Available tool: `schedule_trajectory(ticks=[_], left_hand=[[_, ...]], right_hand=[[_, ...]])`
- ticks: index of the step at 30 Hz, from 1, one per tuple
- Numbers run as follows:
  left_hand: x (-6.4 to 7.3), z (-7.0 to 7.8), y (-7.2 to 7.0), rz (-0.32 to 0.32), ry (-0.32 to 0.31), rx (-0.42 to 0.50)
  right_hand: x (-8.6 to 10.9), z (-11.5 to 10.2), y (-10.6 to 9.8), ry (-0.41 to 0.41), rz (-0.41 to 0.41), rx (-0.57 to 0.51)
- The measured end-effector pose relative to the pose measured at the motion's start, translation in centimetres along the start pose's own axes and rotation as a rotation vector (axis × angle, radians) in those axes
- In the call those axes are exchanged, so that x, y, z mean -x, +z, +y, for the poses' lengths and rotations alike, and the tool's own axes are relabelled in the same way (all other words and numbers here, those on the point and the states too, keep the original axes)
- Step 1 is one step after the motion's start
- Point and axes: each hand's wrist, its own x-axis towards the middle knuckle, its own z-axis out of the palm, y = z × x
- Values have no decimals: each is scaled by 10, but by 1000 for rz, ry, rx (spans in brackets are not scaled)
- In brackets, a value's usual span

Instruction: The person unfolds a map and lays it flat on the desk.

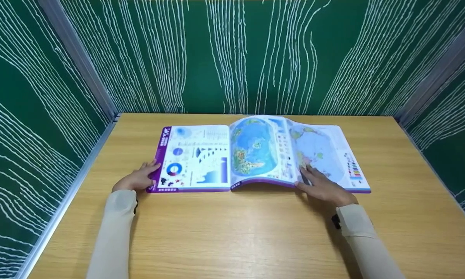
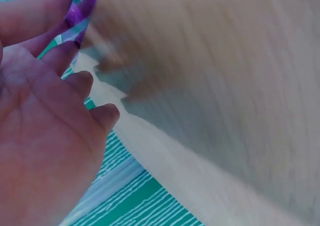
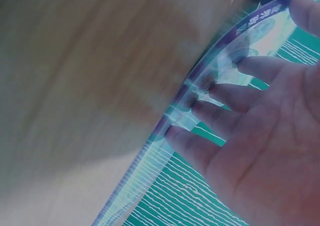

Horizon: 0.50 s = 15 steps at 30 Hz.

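A wide atlas [image 1: 213, 133] lies spread open on the table, its purple edge running along the left side. Charts and a ring diagram fill the left page; colourful world maps cover the middle and right pages. The middle page arches up off the table. My left hand [image 1: 139, 177] touches the purple left edge with extended fingertips, as the left wrist view [image 2: 50, 121] also shows. Over the lower edge, where the middle and right pages meet, rests my right hand [image 1: 323, 188]. Its fingers are spread on the page, with the thumb at the lower edge in the right wrist view.
The wooden table [image 1: 232, 232] extends in front of the atlas. Green panels [image 1: 195, 58] with white wavy lines stand behind and on both sides, joined by grey metal posts [image 1: 77, 54]. Beige sleeves [image 1: 114, 236] cover both forearms.
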Motion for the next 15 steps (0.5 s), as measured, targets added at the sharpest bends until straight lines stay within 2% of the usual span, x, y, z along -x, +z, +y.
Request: schedule_trajectory(ticks=[5,12,15], left_hand=[[2,-7,-4,19,-33,57],[5,-12,-10,37,47,32],[6,-14,-12,29,25,64]], right_hand=[[2,1,0,-27,13,66],[3,3,3,-63,30,126],[2,4,3,-33,23,131]])
